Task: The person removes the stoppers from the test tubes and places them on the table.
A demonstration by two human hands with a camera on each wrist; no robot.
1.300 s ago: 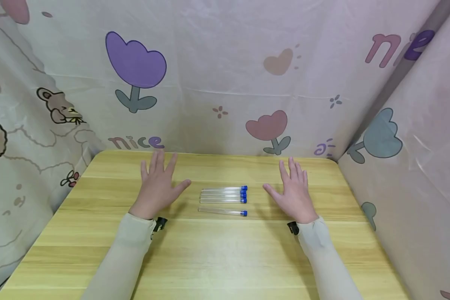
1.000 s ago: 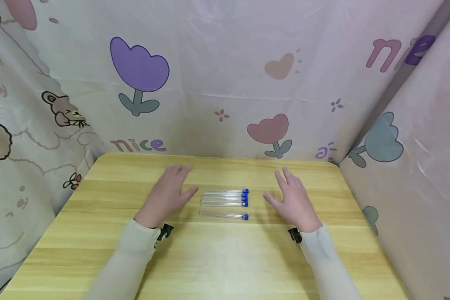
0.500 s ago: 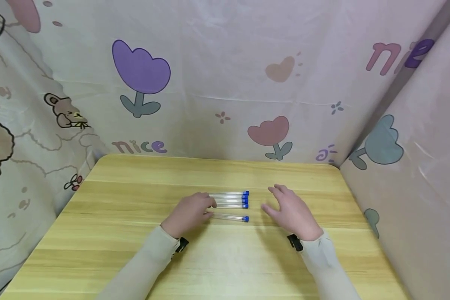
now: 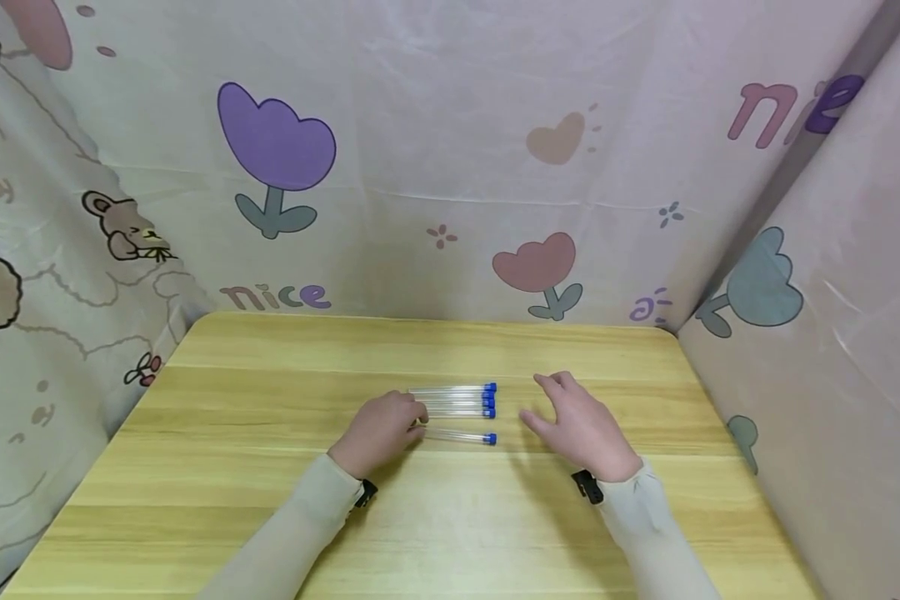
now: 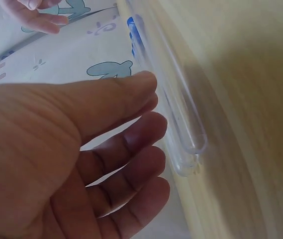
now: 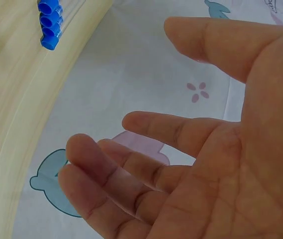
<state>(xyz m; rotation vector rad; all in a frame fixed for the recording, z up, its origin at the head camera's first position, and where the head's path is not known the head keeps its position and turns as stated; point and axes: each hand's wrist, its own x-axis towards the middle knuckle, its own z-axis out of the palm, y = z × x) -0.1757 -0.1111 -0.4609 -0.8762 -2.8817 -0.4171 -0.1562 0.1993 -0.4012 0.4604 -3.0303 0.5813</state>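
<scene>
On the wooden table, several clear test tubes with blue caps lie side by side, caps to the right. Nearer the front lies a single test tube with the same kind of cap. My left hand is at the uncapped ends of the tubes, covering some of them. In the left wrist view its fingers are loosely bent, the fingertips close beside a clear tube, with nothing gripped. To the right of the caps hovers my right hand, fingers relaxed and apart, holding nothing.
A printed curtain hangs behind the table's back edge and along both sides. Small black devices sit at both wrists, one by the left sleeve and one by the right sleeve.
My left hand has come down and right from the back left to the tubes' uncapped ends, its fingers bending. My right hand has lowered slightly, its fingers more relaxed. The tubes keep their arrangement.
</scene>
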